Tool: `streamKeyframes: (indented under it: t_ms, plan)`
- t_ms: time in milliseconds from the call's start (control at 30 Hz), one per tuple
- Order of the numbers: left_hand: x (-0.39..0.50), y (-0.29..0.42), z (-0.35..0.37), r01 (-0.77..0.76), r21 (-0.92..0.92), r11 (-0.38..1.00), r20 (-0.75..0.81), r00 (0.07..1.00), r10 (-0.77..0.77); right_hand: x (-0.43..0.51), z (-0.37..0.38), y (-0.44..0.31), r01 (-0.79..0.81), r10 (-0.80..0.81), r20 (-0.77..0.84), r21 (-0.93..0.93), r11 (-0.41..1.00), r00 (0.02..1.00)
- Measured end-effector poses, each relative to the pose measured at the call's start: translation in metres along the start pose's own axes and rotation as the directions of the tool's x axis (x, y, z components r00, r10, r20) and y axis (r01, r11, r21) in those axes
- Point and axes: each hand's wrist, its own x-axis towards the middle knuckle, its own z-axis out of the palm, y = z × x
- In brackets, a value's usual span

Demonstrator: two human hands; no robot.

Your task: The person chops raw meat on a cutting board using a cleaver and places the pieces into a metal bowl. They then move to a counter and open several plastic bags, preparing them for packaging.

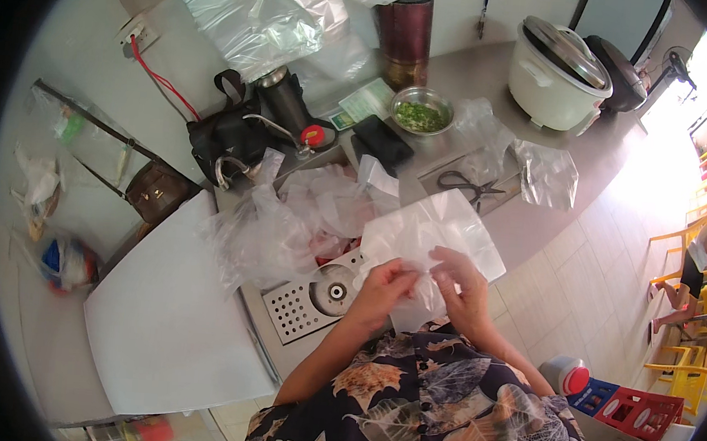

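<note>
Before my body, a translucent plastic bag (436, 226) is spread over the counter's near edge. My left hand (388, 290) pinches its gathered part between thumb and fingers. Beside it, my right hand (460, 292) touches the same gathered plastic with thumb and fingertips; whether it grips is unclear. A pile of crumpled clear plastic bags (286, 216) lies to the left, over something red that is mostly hidden. Black-handled scissors (470, 184) lie just beyond the bag. Two more crumpled bags, one a flattened clear bag (546, 172), rest to the right of the scissors.
A metal bowl of chopped greens (421, 111), a black pouch (382, 144) and a white rice cooker (554, 81) stand farther back. Taps and a black bag (230, 132) are at the left. A perforated metal drain plate (305, 300) lies close by. A person (698, 263) is far right among yellow chairs.
</note>
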Motion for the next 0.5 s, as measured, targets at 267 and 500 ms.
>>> streamKeyframes:
  t_ms: [267, 500]
  plan:
    - [-0.011, -0.041, -0.05, -0.067, 0.041, 0.997, -0.2, 0.977, 0.073, -0.028, -0.051, 0.096, -0.344, 0.331, -0.097, -0.291, 0.893, 0.939]
    - [-0.018, -0.039, -0.038, 0.09, 0.529, 0.844, -0.19, 0.982, 0.014, -0.038, -0.042, 0.114, -0.166, 0.151, -0.083, -0.695, 0.7, 0.985]
